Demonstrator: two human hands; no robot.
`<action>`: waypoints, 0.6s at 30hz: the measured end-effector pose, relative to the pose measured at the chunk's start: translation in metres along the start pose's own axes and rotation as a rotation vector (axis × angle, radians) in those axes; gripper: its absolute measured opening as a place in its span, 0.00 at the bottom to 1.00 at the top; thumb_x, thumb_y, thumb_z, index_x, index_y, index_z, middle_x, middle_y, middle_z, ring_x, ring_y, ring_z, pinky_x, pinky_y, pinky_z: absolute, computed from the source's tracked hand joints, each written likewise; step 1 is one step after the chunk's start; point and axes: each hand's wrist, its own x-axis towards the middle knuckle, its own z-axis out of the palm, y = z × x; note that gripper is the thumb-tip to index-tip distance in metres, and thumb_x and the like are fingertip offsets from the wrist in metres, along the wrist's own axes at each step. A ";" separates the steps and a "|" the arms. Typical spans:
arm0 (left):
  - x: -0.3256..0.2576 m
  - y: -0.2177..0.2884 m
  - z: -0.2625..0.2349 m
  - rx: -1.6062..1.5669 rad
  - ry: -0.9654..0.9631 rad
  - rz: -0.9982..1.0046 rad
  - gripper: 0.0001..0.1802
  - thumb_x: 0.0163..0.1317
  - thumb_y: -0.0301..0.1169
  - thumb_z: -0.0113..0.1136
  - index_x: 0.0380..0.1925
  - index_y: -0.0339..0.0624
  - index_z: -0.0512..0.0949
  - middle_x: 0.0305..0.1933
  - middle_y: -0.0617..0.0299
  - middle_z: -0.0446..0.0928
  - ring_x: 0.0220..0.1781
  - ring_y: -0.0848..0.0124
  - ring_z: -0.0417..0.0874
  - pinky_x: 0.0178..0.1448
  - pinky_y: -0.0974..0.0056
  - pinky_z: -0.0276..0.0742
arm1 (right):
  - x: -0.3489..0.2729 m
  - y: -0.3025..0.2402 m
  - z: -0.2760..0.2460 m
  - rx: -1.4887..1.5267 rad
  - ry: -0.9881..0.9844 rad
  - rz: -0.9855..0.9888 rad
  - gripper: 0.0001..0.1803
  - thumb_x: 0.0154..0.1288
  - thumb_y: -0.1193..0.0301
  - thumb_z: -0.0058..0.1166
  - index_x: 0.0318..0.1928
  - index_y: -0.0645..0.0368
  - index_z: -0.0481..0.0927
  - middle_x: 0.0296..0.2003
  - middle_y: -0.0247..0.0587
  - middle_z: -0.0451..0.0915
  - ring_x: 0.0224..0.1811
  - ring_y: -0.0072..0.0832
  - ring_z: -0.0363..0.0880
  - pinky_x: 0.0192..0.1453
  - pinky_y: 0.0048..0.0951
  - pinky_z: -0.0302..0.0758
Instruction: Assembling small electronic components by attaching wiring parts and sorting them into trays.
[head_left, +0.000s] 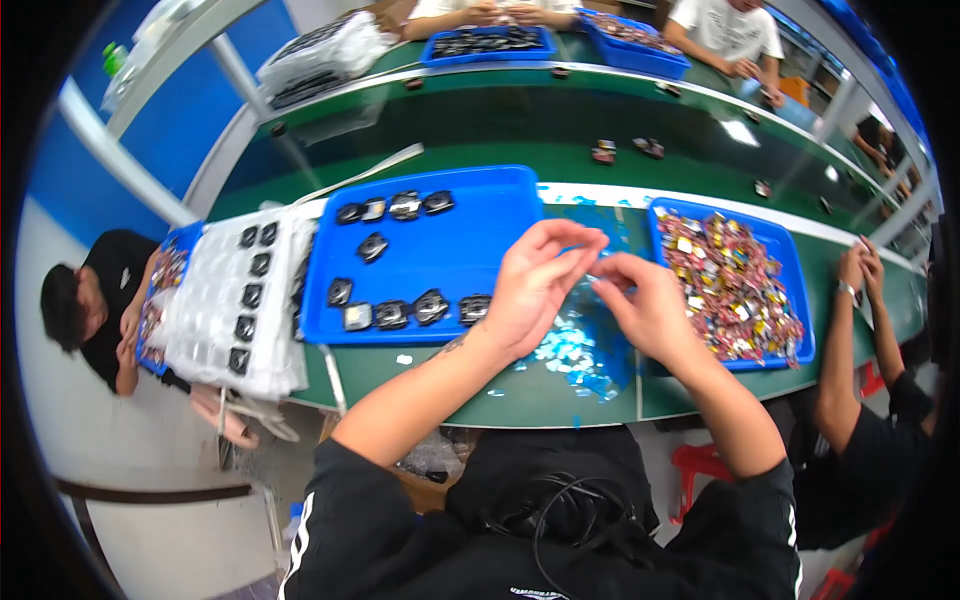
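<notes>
My left hand (535,285) and my right hand (645,305) meet above the green table, fingertips pinched together on a tiny piece that is too small to make out. Under them lies a heap of shiny blue-silver scraps (575,350). To the left a blue tray (470,235) holds several small dark square parts (390,315) in loose rows. To the right another blue tray (795,355) is full of small red, gold and silver pieces (730,280).
A stack of clear blister sheets with dark parts (245,305) lies left of the tray. One person sits at the far left (95,305), another's arms reach in at the right (865,300). More people and blue trays (490,45) line the far side.
</notes>
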 end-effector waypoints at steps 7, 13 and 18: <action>0.028 0.081 -0.056 1.828 0.190 0.314 0.13 0.64 0.33 0.57 0.47 0.42 0.80 0.47 0.51 0.82 0.52 0.56 0.82 0.57 0.57 0.76 | -0.014 0.017 0.003 -0.651 -0.093 -0.519 0.06 0.55 0.70 0.62 0.30 0.60 0.82 0.31 0.40 0.80 0.36 0.39 0.79 0.43 0.40 0.74; 0.034 0.078 -0.105 2.427 0.283 -0.002 0.30 0.68 0.42 0.51 0.68 0.49 0.62 0.72 0.47 0.59 0.76 0.53 0.56 0.75 0.46 0.53 | -0.023 0.019 0.007 -0.626 -0.055 -0.481 0.14 0.57 0.73 0.59 0.45 0.56 0.78 0.32 0.39 0.78 0.38 0.39 0.79 0.41 0.39 0.76; 0.026 0.068 -0.101 2.341 0.142 0.160 0.19 0.66 0.34 0.53 0.56 0.44 0.73 0.62 0.49 0.72 0.66 0.52 0.69 0.69 0.47 0.61 | -0.038 0.012 -0.020 -0.468 0.007 -0.454 0.05 0.57 0.73 0.61 0.35 0.58 0.81 0.36 0.41 0.82 0.38 0.39 0.81 0.41 0.38 0.78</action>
